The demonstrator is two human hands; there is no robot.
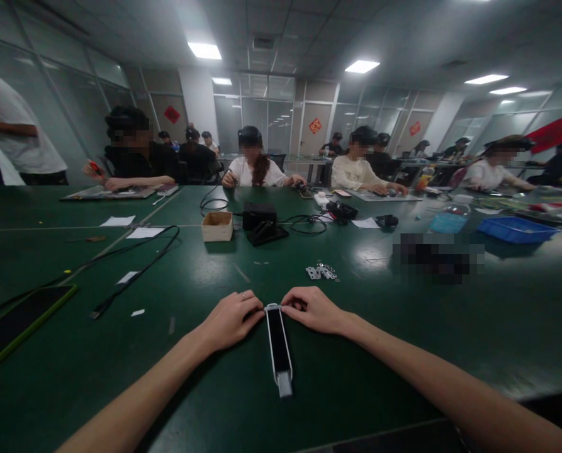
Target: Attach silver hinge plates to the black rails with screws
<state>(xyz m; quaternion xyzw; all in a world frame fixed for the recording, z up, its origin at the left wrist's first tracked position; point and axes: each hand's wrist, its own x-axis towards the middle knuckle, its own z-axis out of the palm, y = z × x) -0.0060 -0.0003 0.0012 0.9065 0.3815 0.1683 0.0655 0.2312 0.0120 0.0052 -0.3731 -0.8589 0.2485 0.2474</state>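
Note:
A long, narrow device with a white rim and a black face (pixel 277 343) lies on the green table, pointing away from me. A pale grey block (pixel 285 384) sticks out of its near end. Across its far end runs a small, thin, light-coloured piece (pixel 273 307). My left hand (pixel 236 319) pinches the left end of this piece between thumb and fingers. From the other side, my right hand (pixel 314 309) pinches its right end, fingers curled. The exact shape of the piece is too small to tell. Beyond my hands lies a group of small metal plates (pixel 322 272).
A phone in a green case (pixel 23 324) and a black cable (pixel 134 277) lie left. Ahead stand a small open box (pixel 217 227) and a black box (pixel 258 216). A blue tray (pixel 517 230) and a bottle (pixel 450 217) are right. Several people sit across the table.

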